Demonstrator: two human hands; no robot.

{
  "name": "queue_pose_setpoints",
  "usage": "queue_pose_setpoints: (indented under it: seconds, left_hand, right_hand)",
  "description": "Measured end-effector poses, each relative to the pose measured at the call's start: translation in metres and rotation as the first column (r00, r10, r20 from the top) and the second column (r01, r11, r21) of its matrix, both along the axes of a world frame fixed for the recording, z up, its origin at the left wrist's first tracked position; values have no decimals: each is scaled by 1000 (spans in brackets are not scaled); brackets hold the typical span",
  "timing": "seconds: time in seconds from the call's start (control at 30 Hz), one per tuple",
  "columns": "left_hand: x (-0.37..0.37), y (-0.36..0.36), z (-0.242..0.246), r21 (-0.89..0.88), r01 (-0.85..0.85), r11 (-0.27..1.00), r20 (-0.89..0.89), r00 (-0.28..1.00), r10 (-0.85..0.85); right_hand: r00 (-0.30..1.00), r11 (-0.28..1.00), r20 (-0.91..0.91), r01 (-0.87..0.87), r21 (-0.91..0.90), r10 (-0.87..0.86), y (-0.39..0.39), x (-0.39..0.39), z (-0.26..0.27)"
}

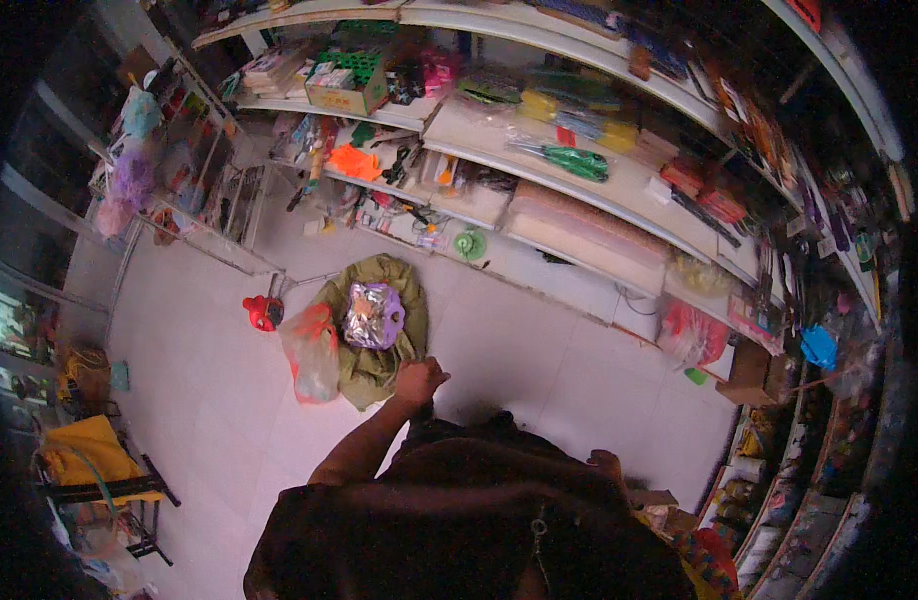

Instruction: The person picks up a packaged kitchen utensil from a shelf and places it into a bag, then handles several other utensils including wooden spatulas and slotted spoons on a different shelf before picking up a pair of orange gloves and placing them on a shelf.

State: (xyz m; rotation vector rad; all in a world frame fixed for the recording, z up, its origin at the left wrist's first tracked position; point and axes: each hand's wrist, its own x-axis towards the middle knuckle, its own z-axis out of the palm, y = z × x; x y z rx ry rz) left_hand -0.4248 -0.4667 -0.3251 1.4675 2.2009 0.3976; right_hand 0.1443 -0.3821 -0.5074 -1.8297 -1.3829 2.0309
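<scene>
My left hand (420,380) is out in front of me with the fingers curled, at the near right edge of an olive-green sack (412,300). Whether it grips the sack or only overlaps it from above, I cannot tell. On the sack lies a shiny silver package with a purple scalloped edge (373,315). A pale translucent plastic bag with red parts (315,360) rests against the sack's left side. My right hand (606,463) hangs low beside my dark clothing, partly hidden, and nothing can be made out in it.
Stocked shelves (534,154) curve along the front and right. A red object (263,312) is on the floor near a metal rack (219,251). At the lower left stands a black-framed seat with a yellow cover (91,450). A cardboard box (748,379) sits by the right shelves.
</scene>
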Motion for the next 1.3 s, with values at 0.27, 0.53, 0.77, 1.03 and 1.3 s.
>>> queue_pose_setpoints:
  seconds: [0.27,0.53,0.77,1.03,1.3]
  left_hand:
    - [-56,-65,-22,-89,-145,985,210,964,161]
    - [-124,-141,-26,-39,-236,971,317,919,236]
    - [-158,-176,-54,1,-293,956,426,865,264]
    - [-142,-175,-45,-102,-217,971,410,880,240]
    - [-101,-197,-48,-4,-41,999,394,918,39]
  right_hand:
    - [718,577,312,-690,436,623,-22,-16,-52]
    - [871,906,-397,113,-408,-287,-23,-185,43]
    - [917,988,-390,-125,-90,81,-71,-230,36]
    - [536,248,407,-779,576,740,-116,-158,27]
    - [995,996,49,-91,-11,91,-181,-126,34]
